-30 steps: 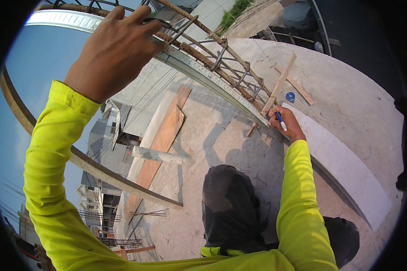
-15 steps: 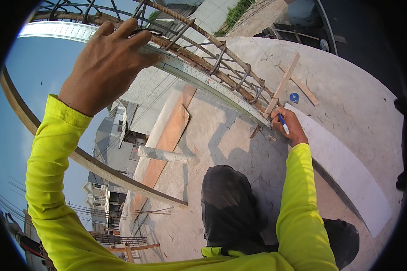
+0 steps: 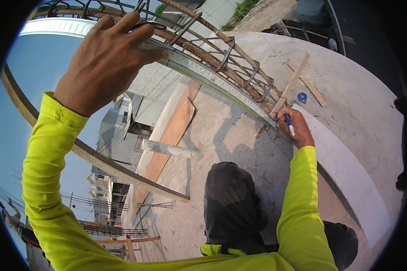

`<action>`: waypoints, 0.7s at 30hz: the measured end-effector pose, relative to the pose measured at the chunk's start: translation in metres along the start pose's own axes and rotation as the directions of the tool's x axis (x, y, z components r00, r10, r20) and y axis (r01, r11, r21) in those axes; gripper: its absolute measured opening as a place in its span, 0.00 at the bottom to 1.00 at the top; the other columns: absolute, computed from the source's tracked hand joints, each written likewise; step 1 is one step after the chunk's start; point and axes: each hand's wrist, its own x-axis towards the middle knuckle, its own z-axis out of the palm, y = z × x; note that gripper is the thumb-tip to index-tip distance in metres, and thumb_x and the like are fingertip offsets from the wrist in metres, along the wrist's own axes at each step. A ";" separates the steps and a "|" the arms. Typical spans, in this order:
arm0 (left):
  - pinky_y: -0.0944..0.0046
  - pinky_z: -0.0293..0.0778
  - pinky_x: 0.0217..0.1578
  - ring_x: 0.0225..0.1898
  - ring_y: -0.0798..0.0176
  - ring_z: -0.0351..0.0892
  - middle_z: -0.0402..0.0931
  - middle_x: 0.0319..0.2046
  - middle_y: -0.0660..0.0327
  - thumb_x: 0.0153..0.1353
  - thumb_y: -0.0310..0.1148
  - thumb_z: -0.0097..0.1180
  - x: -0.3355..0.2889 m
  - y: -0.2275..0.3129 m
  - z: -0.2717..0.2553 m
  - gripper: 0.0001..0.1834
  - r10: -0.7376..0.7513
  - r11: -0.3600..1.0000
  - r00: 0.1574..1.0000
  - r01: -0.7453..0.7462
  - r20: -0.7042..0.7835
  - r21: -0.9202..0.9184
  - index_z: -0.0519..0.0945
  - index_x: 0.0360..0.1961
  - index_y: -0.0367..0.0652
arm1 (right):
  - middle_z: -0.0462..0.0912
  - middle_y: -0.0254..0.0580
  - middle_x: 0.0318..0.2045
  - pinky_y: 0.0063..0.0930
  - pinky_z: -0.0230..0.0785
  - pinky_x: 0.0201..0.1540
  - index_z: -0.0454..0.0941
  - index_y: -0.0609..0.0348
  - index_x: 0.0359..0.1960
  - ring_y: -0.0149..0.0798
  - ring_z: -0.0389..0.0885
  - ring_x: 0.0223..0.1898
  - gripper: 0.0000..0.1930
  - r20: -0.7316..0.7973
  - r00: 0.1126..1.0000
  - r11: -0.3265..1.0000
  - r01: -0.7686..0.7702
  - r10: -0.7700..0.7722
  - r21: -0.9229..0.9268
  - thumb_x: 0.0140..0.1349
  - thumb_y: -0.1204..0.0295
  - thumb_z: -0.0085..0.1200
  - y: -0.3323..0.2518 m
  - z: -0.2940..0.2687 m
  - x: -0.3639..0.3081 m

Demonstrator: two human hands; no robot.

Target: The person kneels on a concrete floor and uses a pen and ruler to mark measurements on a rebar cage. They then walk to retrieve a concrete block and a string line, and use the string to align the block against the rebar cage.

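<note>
A long, whitish measuring rod (image 3: pixel 212 79) with graduations runs alongside an upright cage of rusty rebar (image 3: pixel 226 56), its foot by the concrete floor. My left hand (image 3: pixel 108 65) is closed around the rod high up, thumb on its near side and fingers toward the bars. Down at the foot, my right hand (image 3: pixel 300 131) pinches a blue and white pen (image 3: pixel 288 122). That hand rests beside the rod's lower end and a short wooden strip (image 3: pixel 294 79) by the cage. Whether the pen tip touches anything, I cannot tell.
A curved-looking white board (image 3: pixel 352 176) lies right of my right arm. A blue round object (image 3: pixel 302 97) sits near crossed wood strips. Left are a slanting timber (image 3: pixel 108 162), a pale cylinder (image 3: pixel 167 148) and a brown plank (image 3: pixel 174 133).
The view has shifted slightly, so the cage and floor objects appear a little farther right. Both hands keep their holds on the rod and the pen.
</note>
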 end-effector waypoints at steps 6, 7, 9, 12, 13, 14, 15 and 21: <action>0.62 0.72 0.56 0.52 0.64 0.73 0.78 0.48 0.69 0.56 0.30 0.65 0.004 0.000 -0.002 0.18 0.015 1.000 1.000 -0.015 0.012 0.000 0.85 0.47 0.65 | 0.76 0.31 0.23 0.19 0.63 0.27 0.78 0.58 0.33 0.25 0.73 0.24 0.03 0.017 0.998 0.983 0.058 -0.055 -0.174 0.57 0.76 0.56 0.003 -0.003 -0.003; 0.62 0.72 0.56 0.52 0.64 0.73 0.78 0.48 0.69 0.56 0.30 0.65 0.005 0.001 -0.003 0.18 0.011 1.000 1.000 -0.012 0.021 0.017 0.85 0.47 0.65 | 0.76 0.30 0.24 0.19 0.64 0.29 0.77 0.57 0.33 0.25 0.73 0.25 0.05 0.018 0.996 0.970 0.089 -0.087 -0.225 0.55 0.78 0.57 0.004 -0.004 -0.004; 0.62 0.71 0.56 0.53 0.64 0.73 0.78 0.48 0.69 0.56 0.30 0.65 0.006 0.002 -0.004 0.18 0.001 1.000 0.999 -0.002 0.053 0.025 0.85 0.47 0.65 | 0.76 0.29 0.25 0.20 0.65 0.33 0.77 0.56 0.34 0.24 0.73 0.28 0.09 0.024 0.992 0.952 0.125 -0.123 -0.279 0.52 0.82 0.58 0.006 -0.003 -0.007; 0.62 0.71 0.57 0.53 0.64 0.73 0.77 0.48 0.69 0.55 0.30 0.65 0.007 0.002 -0.005 0.18 0.000 1.000 0.999 0.000 0.040 -0.005 0.85 0.46 0.66 | 0.76 0.28 0.26 0.20 0.66 0.35 0.77 0.57 0.35 0.25 0.73 0.29 0.10 0.044 0.972 0.874 0.227 -0.231 -0.431 0.51 0.83 0.58 0.009 -0.003 -0.009; 0.62 0.71 0.57 0.53 0.63 0.72 0.77 0.48 0.67 0.55 0.29 0.66 0.007 0.002 -0.005 0.19 0.004 1.000 0.999 -0.003 0.033 -0.025 0.86 0.47 0.64 | 0.76 0.28 0.26 0.21 0.66 0.35 0.77 0.57 0.35 0.25 0.73 0.29 0.10 0.058 0.959 0.823 0.270 -0.279 -0.499 0.51 0.83 0.58 0.009 -0.003 -0.011; 0.62 0.71 0.57 0.54 0.61 0.72 0.77 0.48 0.65 0.55 0.29 0.67 0.006 0.002 -0.005 0.19 0.007 0.999 1.000 -0.005 0.025 -0.051 0.86 0.48 0.62 | 0.76 0.29 0.26 0.21 0.66 0.35 0.77 0.57 0.34 0.25 0.72 0.28 0.09 0.073 0.943 0.789 0.313 -0.326 -0.528 0.52 0.82 0.60 0.010 -0.002 -0.011; 0.62 0.72 0.57 0.54 0.60 0.71 0.77 0.47 0.64 0.54 0.28 0.68 0.006 0.002 -0.004 0.20 0.010 0.997 1.000 -0.009 0.016 -0.078 0.86 0.49 0.61 | 0.76 0.30 0.25 0.22 0.66 0.34 0.77 0.58 0.34 0.26 0.72 0.27 0.09 0.088 0.925 0.752 0.354 -0.370 -0.556 0.53 0.82 0.61 0.009 -0.001 -0.012; 0.62 0.72 0.57 0.54 0.59 0.72 0.76 0.48 0.62 0.55 0.25 0.67 0.005 0.002 -0.001 0.20 0.015 0.997 0.999 -0.013 0.028 -0.079 0.86 0.48 0.60 | 0.77 0.31 0.25 0.23 0.67 0.34 0.80 0.58 0.38 0.27 0.72 0.26 0.08 0.081 0.892 0.708 0.405 -0.444 -0.578 0.57 0.72 0.64 -0.003 0.007 -0.026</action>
